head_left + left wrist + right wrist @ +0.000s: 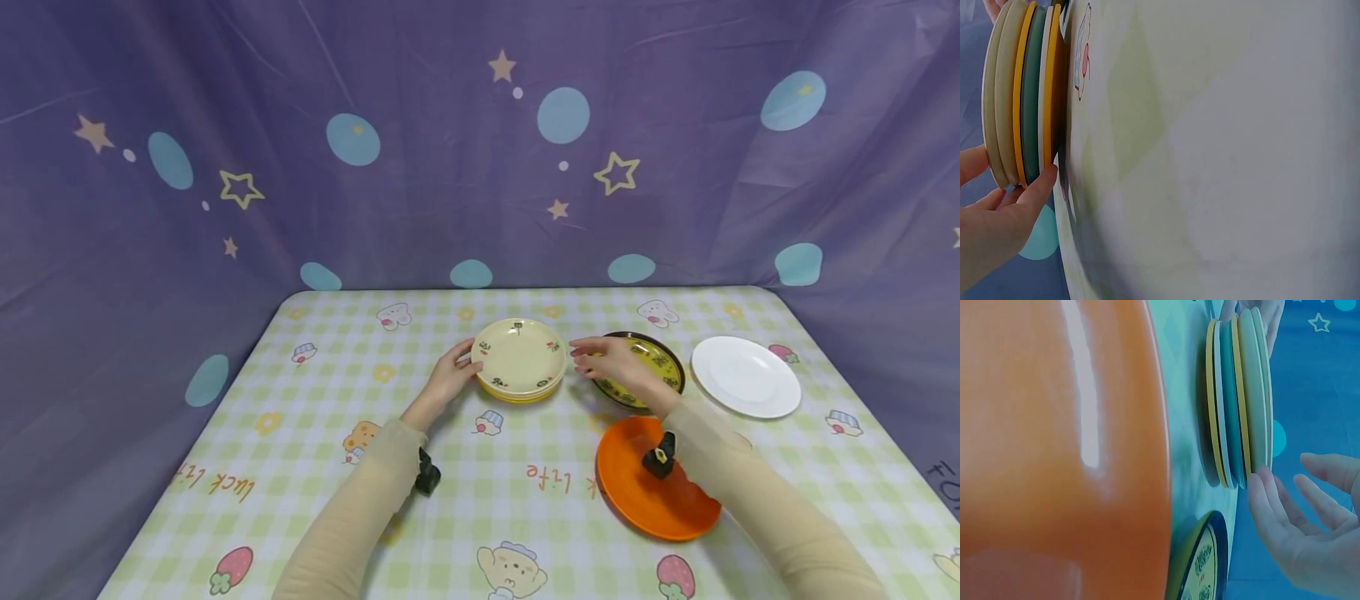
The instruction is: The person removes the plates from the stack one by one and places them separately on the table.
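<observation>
- Flanking the plate stack [520,361] at worktop [465,475] centre: left hand [452,372] at 9 o'clock, right hand [611,360] at 3 o'clock.
- Left wrist: relaxed fingers [1035,190] touch the stack's rim [1022,94].
- Right wrist: open fingers [1266,500] graze the stack beside the orange plate [1060,450].
</observation>
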Motion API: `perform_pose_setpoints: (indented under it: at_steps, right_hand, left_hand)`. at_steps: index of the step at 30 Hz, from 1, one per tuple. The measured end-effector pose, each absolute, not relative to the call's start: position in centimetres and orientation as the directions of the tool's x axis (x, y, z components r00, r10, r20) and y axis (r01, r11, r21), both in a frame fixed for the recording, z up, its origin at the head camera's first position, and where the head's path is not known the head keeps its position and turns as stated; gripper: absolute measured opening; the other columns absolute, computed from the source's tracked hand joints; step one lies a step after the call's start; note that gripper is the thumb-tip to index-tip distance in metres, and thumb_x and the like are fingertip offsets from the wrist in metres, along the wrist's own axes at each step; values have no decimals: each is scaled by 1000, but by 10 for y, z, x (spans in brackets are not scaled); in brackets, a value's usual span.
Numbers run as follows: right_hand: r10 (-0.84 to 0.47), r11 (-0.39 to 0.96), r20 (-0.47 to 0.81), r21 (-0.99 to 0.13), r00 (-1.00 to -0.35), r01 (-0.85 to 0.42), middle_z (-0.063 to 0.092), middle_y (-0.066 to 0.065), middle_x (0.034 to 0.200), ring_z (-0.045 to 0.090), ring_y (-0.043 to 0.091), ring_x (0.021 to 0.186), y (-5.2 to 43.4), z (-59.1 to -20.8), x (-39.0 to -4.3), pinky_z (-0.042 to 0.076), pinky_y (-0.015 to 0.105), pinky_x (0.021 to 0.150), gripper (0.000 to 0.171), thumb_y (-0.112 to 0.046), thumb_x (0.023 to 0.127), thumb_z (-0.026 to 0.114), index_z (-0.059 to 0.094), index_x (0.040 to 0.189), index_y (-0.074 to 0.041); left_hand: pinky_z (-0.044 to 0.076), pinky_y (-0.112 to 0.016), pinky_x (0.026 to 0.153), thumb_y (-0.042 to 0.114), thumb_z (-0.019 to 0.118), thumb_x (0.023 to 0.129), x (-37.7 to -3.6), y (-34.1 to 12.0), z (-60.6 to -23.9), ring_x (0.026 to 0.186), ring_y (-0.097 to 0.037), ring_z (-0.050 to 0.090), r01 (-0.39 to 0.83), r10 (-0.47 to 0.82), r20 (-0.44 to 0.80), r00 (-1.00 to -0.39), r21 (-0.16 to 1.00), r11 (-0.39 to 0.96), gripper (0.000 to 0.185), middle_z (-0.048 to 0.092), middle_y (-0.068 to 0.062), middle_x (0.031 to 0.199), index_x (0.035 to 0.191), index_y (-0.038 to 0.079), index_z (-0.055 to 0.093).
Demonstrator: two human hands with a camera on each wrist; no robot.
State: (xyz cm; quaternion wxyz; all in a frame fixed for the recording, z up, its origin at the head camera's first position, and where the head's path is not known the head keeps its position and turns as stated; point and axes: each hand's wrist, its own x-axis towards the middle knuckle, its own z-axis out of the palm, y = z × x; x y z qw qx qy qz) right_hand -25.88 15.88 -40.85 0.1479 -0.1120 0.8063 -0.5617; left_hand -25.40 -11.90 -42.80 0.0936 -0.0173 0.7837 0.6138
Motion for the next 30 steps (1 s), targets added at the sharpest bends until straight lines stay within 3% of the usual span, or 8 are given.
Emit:
perform_pose_setpoints:
  at_steps: [9, 19, 30]
  right_hand:
    - [-260, 335, -143, -941, -955, 50, 45, 23, 127, 58, 29, 98, 147, -412, -264, 49, 42, 81, 43, -6, 87, 53, 44, 128, 3]
    - [-194, 319, -134, -946, -972, 67, 47, 24, 124, 59, 30, 92, 136, -415, -268, 50, 41, 79, 43, -2, 83, 56, 46, 125, 4]
    - [-131, 370, -147, -925, -980, 89, 50, 24, 120, 57, 21, 82, 131, -415, -269, 51, 35, 78, 46, 0, 80, 59, 47, 124, 3]
  left_hand:
    - [45, -31, 90, 8, 54, 87, -259, -120, -436, 120, -25, 42, -139, 71, -161, -984, 958, 251, 54, 33, -13, 139, 136, 10, 33]
    - [45, -30, 90, 7, 54, 87, -259, -121, -436, 120, -26, 41, -145, 79, -166, -983, 964, 225, 54, 31, -13, 139, 137, 10, 32]
    - [45, -30, 89, 5, 55, 85, -258, -119, -435, 119, -27, 42, -164, 76, -181, -981, 967, 193, 55, 37, -16, 136, 136, 7, 33]
